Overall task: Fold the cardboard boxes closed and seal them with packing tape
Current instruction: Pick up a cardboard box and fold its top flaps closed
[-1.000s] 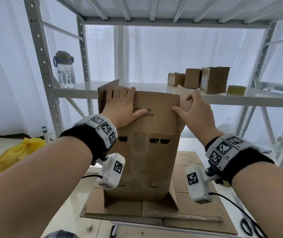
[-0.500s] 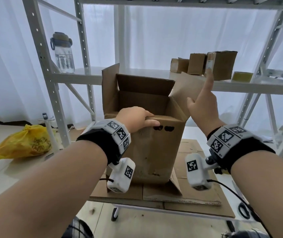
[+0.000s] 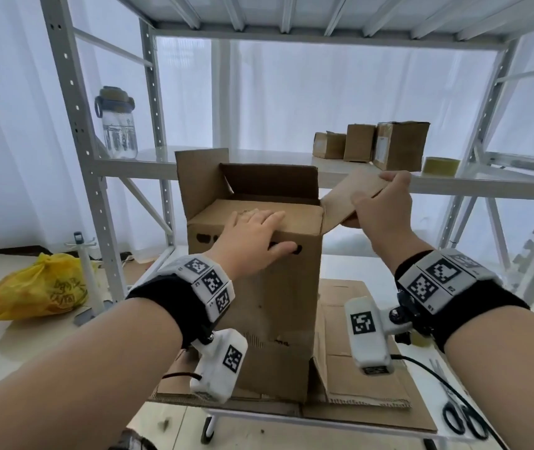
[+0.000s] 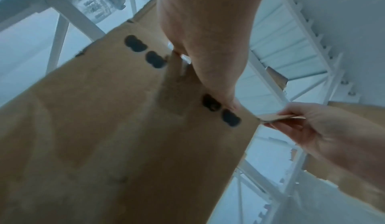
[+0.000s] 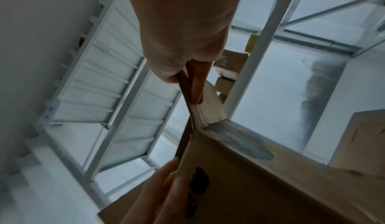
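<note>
A tall cardboard box (image 3: 269, 303) stands on flattened cardboard (image 3: 366, 368). Its near flap is folded down over the opening. My left hand (image 3: 252, 232) lies flat on that flap with straight fingers, the thumb on the front face beside the dark handle holes (image 4: 135, 44). The left and far flaps stand upright. The right flap (image 3: 346, 196) sticks out to the right, and my right hand (image 3: 385, 203) pinches its outer edge between thumb and fingers (image 5: 195, 86). A roll of packing tape (image 3: 439, 165) lies on the shelf behind, out of both hands.
Three small cardboard boxes (image 3: 398, 144) and a water bottle (image 3: 118, 125) stand on the metal shelf (image 3: 259, 164) right behind the box. Scissors (image 3: 463, 420) lie at the table's right front. A yellow bag (image 3: 35, 290) sits on the floor at left.
The near flap, upright a second ago under both hands, is now folded down under my left hand. My right hand left it, reached right and took hold of the right flap.
</note>
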{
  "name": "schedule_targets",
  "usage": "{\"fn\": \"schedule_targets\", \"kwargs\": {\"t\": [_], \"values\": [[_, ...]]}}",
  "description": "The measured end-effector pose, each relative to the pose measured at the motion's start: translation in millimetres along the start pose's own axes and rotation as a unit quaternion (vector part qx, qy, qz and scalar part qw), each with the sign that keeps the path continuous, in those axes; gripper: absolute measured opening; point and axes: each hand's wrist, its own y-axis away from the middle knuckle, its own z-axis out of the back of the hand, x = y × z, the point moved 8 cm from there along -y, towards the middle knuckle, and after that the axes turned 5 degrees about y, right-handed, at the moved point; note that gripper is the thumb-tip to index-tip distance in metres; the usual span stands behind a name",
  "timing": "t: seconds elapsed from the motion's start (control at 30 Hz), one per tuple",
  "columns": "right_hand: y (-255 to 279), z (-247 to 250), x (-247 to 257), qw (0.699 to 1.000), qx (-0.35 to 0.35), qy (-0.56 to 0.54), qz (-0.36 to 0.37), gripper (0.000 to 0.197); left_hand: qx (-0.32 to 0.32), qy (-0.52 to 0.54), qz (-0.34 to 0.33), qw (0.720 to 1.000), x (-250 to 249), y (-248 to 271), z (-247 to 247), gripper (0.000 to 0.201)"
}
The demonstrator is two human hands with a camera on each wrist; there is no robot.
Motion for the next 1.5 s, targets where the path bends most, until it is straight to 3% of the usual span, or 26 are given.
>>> {"fn": "schedule_targets", "kwargs": {"t": [0.1, 0.23, 0.33, 0.43, 0.53, 0.7, 0.8, 0.93, 1.03, 1.13, 1.2, 1.23, 1.33, 1.4, 1.5], "values": [[10, -14, 19, 0.997, 0.016, -0.076, -0.005, 0.043, 0.007, 0.031, -0.005, 1.0, -24, 3, 0, 0.082], [22, -29, 38, 0.992, 0.06, -0.115, -0.009, 0.034, -0.15, 0.085, -0.04, 0.984, -27, 11, 29, 0.042], [24, -31, 44, 0.99, 0.119, -0.014, 0.079, 0.019, -0.179, 0.104, -0.064, 0.976, -20, 16, 36, 0.036], [19, -29, 36, 0.944, 0.169, 0.189, 0.209, 0.043, -0.199, 0.147, -0.065, 0.967, -5, 21, 46, 0.034], [5, -19, 6, 0.895, 0.166, 0.347, 0.228, 0.055, -0.214, 0.161, -0.1, 0.958, 0, 28, 58, 0.035], [-13, -10, -9, 0.912, 0.136, 0.319, 0.217, 0.017, -0.206, 0.159, -0.175, 0.949, -23, 31, 67, 0.037], [-12, -15, 10, 0.877, 0.122, 0.356, 0.299, 0.014, -0.231, 0.159, -0.192, 0.941, -21, 25, 80, 0.036], [4, -25, 49, 0.831, 0.114, 0.375, 0.394, 0.008, -0.277, 0.177, -0.161, 0.931, 13, 19, 93, 0.027], [25, -49, 51, 0.789, 0.195, 0.409, 0.414, 0.011, -0.22, 0.15, -0.128, 0.955, 42, 23, 69, 0.018], [51, -79, 24, 0.74, 0.301, 0.449, 0.4, 0.015, -0.055, 0.083, -0.075, 0.992, 61, 34, 23, 0.015], [66, -94, 2, 0.717, 0.33, 0.474, 0.389, 0.013, 0.044, 0.071, -0.026, 0.996, 69, 45, -6, 0.016], [71, -99, -8, 0.715, 0.329, 0.483, 0.383, 0.011, 0.064, 0.08, -0.01, 0.995, 73, 50, -13, 0.017], [82, -111, -27, 0.732, 0.333, 0.472, 0.36, 0.005, 0.075, 0.11, 0.007, 0.991, 81, 57, -22, 0.031], [91, -117, -35, 0.738, 0.358, 0.458, 0.343, 0.019, 0.065, 0.157, 0.045, 0.984, 90, 59, -23, 0.038], [96, -117, -44, 0.734, 0.368, 0.461, 0.337, 0.037, 0.006, 0.269, 0.108, 0.957, 100, 57, -20, 0.029]]}}
